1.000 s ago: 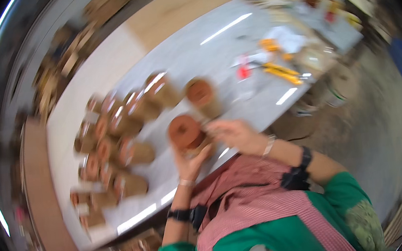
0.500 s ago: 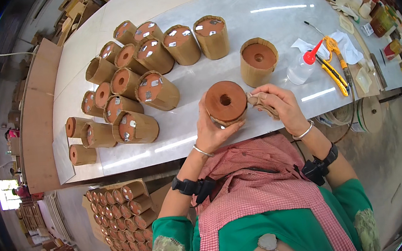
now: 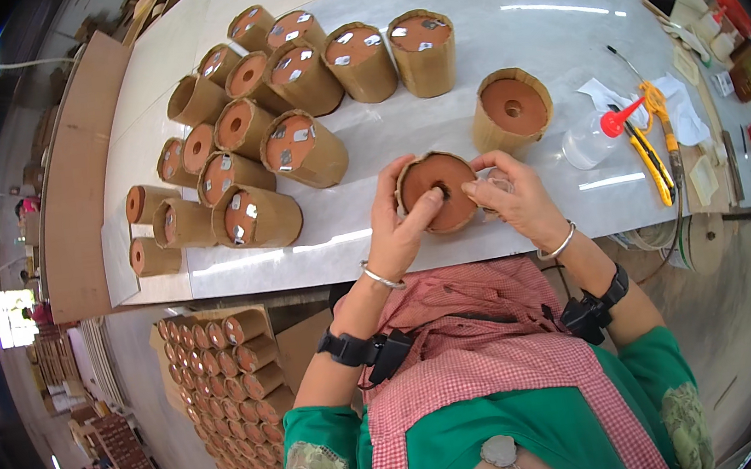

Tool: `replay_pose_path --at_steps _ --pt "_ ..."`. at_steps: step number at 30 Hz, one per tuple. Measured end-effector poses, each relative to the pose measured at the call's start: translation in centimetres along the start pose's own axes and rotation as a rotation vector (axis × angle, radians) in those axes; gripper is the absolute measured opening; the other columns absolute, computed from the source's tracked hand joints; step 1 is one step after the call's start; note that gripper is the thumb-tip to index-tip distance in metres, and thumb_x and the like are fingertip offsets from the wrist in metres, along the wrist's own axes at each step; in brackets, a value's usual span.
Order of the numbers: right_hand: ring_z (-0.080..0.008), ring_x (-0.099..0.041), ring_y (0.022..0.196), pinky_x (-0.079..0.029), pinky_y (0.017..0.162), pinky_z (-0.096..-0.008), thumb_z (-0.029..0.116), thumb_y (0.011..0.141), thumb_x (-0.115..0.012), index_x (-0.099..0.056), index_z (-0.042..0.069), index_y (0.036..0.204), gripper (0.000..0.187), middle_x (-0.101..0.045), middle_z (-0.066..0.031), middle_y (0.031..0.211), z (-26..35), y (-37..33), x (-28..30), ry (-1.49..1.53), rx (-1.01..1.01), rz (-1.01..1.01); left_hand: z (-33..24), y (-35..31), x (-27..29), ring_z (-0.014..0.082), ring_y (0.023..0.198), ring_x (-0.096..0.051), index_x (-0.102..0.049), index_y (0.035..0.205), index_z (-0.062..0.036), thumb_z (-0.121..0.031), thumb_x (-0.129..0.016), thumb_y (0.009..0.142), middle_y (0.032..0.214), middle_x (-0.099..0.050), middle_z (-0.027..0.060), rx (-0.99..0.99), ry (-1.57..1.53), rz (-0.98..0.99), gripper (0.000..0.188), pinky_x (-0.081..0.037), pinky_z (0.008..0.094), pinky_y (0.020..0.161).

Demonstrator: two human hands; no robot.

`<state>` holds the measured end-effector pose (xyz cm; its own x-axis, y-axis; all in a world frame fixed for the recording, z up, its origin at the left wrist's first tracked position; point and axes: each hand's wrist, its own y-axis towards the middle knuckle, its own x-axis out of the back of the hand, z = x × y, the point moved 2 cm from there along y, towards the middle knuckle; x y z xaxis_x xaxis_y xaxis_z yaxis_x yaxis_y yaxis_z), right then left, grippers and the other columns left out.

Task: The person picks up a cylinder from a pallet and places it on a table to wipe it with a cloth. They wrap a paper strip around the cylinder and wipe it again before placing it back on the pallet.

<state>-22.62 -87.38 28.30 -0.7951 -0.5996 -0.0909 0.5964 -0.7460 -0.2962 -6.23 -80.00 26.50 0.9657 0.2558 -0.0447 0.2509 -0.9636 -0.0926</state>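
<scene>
A round cylinder (image 3: 442, 167) with a reddish-brown face, a dark central hole and a paper rim is held upright near the table's front edge. My left hand (image 3: 396, 227) is closed round its left side, with the thumb on the face beside the hole. My right hand (image 3: 525, 202) is closed at the right rim, fingertips and thumb pinching there. Something pale and crumpled (image 3: 501, 185) shows under its fingers; it looks like cloth, partly hidden. Just behind stands another paper-wrapped cylinder (image 3: 510, 117) with a sunken, holed face.
Several paper-wrapped cylinders (image 3: 307, 80) stand or lie at the left of the grey table (image 3: 424, 252). To the right are a clear bottle with a red nozzle (image 3: 592, 140), a yellow cutter (image 3: 650, 168) and white paper (image 3: 680, 102). Many stacked cylinders (image 3: 224, 367) sit below the table.
The held cylinder's face, bare-edged before, now has a paper rim around it. My left thumb has moved onto the face, and my right hand has come up against the rim. The view has shifted slightly.
</scene>
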Motion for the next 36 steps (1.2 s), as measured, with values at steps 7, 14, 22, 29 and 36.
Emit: replay_pose_path --at_steps 7,14,22,29,36 --pt "-0.0058 -0.057 0.076 -0.042 0.054 -0.0171 0.030 0.087 -0.058 -0.051 0.007 0.120 0.041 -0.062 -0.0008 0.091 -1.6 -0.5 0.9 -0.222 -0.017 -0.080 3.4 -1.2 0.3 0.0242 0.126 -0.037 -0.023 0.140 -0.0044 -0.031 -0.076 0.075 0.137 -0.038 0.0138 -0.158 -0.025 0.088 0.088 -0.035 0.0377 0.103" --pt "-0.0020 -0.041 0.047 -0.028 0.039 -0.0151 0.033 0.089 -0.055 -0.053 0.010 0.110 0.031 -0.048 0.0054 0.069 -1.4 0.6 0.1 -0.193 0.008 -0.034 3.4 -3.7 0.4 0.0330 0.117 -0.047 -0.027 0.133 0.0011 -0.046 -0.084 0.055 0.125 -0.045 0.0195 -0.423 0.264 -0.204 0.108 -0.037 0.0402 0.099" --pt "-0.0006 -0.040 0.051 -0.026 0.037 -0.0143 0.032 0.094 -0.051 -0.053 0.002 0.115 0.037 -0.048 0.0030 0.069 -1.3 0.4 -9.1 -0.331 0.025 0.690 2.9 -18.4 8.8 0.0168 0.109 -0.049 -0.031 0.129 -0.0013 -0.027 -0.077 0.072 0.118 -0.049 0.0110 -0.175 -0.374 -0.641 0.078 -0.041 0.0326 0.095" --pt "-0.0024 -0.038 0.051 -0.029 0.044 -0.0168 0.018 0.095 -0.051 -0.055 0.001 0.107 0.022 -0.043 0.0045 0.062 -3.6 -0.4 -14.3 -0.363 -0.010 0.873 7.8 -42.9 11.2 0.0230 0.107 -0.056 -0.038 0.130 -0.0067 -0.041 -0.063 0.080 0.120 -0.053 0.0095 -0.244 -0.756 -1.294 0.065 -0.050 0.0452 0.086" --pt "-0.0020 -0.035 0.049 -0.027 0.043 -0.0168 0.017 0.095 -0.051 -0.055 0.002 0.100 0.017 -0.044 0.0039 0.061 -5.3 -3.0 -19.2 -0.518 -0.017 0.878 16.2 -62.3 10.6 0.0293 0.111 -0.053 -0.038 0.131 -0.0081 -0.048 -0.059 0.080 0.122 -0.052 0.0149 -0.398 -0.911 -1.828 0.068 -0.044 0.0501 0.091"
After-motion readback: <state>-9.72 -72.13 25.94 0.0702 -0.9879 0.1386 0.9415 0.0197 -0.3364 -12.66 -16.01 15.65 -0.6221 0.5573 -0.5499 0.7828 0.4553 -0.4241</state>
